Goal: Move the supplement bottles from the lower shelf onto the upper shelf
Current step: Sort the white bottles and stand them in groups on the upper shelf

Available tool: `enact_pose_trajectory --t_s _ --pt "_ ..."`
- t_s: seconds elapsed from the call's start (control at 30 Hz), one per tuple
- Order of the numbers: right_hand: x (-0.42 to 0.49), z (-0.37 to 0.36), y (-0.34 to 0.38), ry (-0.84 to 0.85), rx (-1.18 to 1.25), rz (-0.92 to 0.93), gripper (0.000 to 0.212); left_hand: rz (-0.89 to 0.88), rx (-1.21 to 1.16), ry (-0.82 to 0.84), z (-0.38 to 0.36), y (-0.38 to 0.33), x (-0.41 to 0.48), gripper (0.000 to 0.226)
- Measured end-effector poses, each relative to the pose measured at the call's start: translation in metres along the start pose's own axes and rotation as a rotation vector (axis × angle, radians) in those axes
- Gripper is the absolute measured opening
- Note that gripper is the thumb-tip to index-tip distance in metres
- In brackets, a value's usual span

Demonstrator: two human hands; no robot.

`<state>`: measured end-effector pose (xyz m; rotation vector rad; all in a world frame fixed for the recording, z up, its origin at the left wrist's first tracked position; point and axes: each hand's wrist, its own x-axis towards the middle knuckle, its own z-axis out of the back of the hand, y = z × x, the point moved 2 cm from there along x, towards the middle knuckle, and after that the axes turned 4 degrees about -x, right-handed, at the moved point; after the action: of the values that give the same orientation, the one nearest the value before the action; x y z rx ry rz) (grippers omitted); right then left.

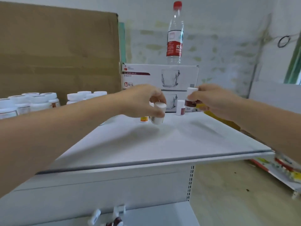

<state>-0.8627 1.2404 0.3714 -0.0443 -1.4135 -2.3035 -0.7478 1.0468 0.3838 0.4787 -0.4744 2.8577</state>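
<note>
Head view, looking down over a white shop shelf unit. My left hand [143, 100] reaches in over the upper shelf [162, 144], fingers and thumb curled round a small white supplement bottle [158, 113]. That bottle is tilted and low over the shelf; motion blur keeps me from telling whether its base touches.

My right hand [216, 101] is further back and to the right, pinching a white-capped bottle with a dark red label [191, 97], held upright above the shelf.

Between the two hands a third small bottle [180, 108] stands on the shelf. A yellow-labelled bottle [144, 119] shows partly under my left hand.

At the bottom edge, a few small bottles [95, 216] sit on the lower shelf [162, 214], blurred.

Behind the hands, two glass mug boxes [160, 77] are stacked, with a red-capped water bottle [175, 33] on top. To the left are white-lidded jars [31, 101] and a large cardboard box [58, 51].
</note>
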Motion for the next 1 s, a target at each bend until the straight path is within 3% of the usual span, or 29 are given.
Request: enact_pose_trajectory --t_s 0.3,0.57,1.0 --pt "0.059 0.004 -0.056 0.014 -0.295 -0.106 0.024 -0.023 0.161 -0.046 -0.021 0.031 0.031 0.037" --pt "0.066 0.005 -0.061 0.070 -0.193 -0.106 0.032 -0.041 0.279 -0.132 -0.029 0.040 0.030 0.035" --pt "0.078 -0.001 -0.072 0.037 -0.259 -0.054 0.035 -0.027 0.278 -0.169 -0.032 0.040 0.026 0.037"
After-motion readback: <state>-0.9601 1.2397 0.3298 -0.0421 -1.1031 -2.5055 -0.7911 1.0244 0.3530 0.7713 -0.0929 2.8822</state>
